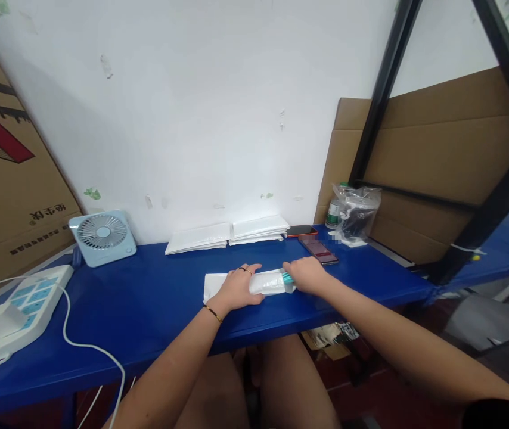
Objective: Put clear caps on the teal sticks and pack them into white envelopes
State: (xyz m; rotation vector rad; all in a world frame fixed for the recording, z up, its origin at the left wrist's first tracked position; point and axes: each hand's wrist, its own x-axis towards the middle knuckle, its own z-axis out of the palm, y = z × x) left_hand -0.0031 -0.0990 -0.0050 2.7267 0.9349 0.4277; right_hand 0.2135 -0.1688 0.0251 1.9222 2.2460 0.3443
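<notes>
A long white packet [269,282] lies on the blue table [147,298] near its front edge. My left hand [237,288] rests on the packet, with thumb and fingers apart and pressing on it. At the packet's right end, my right hand [307,274] is closed around a teal item [287,277], of which only a small part shows at the opening. Behind my hands, two piles of flat white packets, a left pile [198,238] and a right pile [258,229], lie against the wall.
A blue fan [103,237] and a white power strip [40,304] with a cable stand at left. Two phones [320,249], a bottle [334,213] and a clear plastic bag [359,214] are at back right. Cardboard [451,179] and a black frame [384,77] rise at right.
</notes>
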